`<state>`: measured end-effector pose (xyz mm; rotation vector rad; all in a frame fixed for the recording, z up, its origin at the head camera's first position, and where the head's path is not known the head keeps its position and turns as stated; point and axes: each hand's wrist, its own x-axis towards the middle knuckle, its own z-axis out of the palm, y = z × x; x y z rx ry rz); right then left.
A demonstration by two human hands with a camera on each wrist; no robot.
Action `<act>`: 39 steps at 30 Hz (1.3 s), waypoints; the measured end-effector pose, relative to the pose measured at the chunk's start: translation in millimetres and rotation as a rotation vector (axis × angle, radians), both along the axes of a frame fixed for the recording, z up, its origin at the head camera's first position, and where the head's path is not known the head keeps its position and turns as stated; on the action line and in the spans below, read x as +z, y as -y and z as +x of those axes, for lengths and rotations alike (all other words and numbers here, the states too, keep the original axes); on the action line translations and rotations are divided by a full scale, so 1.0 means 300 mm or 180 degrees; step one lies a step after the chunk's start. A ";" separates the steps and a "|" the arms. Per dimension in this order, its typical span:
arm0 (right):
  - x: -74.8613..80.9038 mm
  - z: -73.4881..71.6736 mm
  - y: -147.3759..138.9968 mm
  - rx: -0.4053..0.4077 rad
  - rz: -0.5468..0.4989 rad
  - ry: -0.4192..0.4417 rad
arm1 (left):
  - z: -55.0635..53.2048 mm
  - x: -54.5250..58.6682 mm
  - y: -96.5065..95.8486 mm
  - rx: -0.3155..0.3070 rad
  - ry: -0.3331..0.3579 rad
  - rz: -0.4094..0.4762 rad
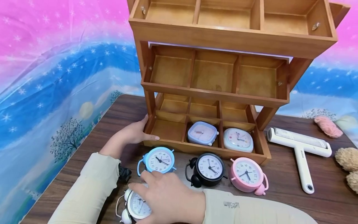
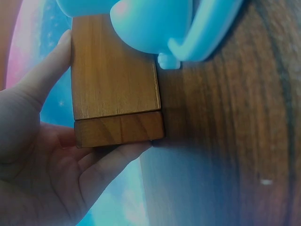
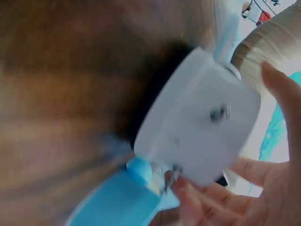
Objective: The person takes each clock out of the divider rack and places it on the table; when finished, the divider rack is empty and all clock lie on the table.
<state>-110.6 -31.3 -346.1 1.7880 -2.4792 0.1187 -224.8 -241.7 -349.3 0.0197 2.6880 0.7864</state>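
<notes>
My left hand (image 1: 133,132) grips the lower left corner of a wooden shelf (image 1: 208,149), thumb over the front rim. In the left wrist view, thumb and fingers lie on either side of that wooden corner (image 2: 115,70). My right hand (image 1: 170,196) reaches over a white twin-bell alarm clock (image 1: 137,207), partly covering its dial. The right wrist view is blurred; the fingers are at the clock's (image 3: 202,117) lower edge, while the thumb stands apart from it. A light blue alarm clock (image 1: 160,160) is just beyond the right fingertips.
Black (image 1: 210,169) and pink (image 1: 247,175) alarm clocks stand before the shelf. Its bottom tier holds a lavender clock (image 1: 202,133) and a pale mint clock (image 1: 238,140). Rightward lie a white T-shaped roller tool (image 1: 300,149), pink yarn (image 1: 328,126) and a tan fluffy thing (image 1: 346,160).
</notes>
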 end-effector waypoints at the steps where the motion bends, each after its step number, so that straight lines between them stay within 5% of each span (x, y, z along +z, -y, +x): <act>1: 0.011 -0.009 -0.003 -0.0025 -0.0048 -0.0058 | 0.000 0.000 0.002 -0.0006 0.0002 0.0007; 5: 0.075 -0.097 -0.025 -0.0365 -0.0262 -0.0127 | -0.003 0.000 0.007 -0.0032 -0.0011 0.0063; 9: 0.126 -0.254 -0.075 -0.1027 -0.0329 -0.0075 | -0.006 0.000 0.009 -0.0032 -0.0034 0.0038; 13: 0.131 -0.416 -0.155 -0.1780 -0.0065 0.0065 | -0.003 0.000 0.005 -0.0002 -0.0027 0.0003; 17: 0.110 -0.511 -0.226 -0.2276 0.0369 0.0414 | -0.002 -0.001 0.001 0.0006 -0.0010 -0.0009; 24: 0.075 -0.546 -0.262 -0.2440 0.0717 0.0789 | -0.001 0.001 0.000 0.0030 0.0003 -0.0018; 39: 0.071 -0.561 -0.260 -0.2251 0.0382 0.0597 | 0.001 0.002 0.000 0.0024 -0.0023 -0.0013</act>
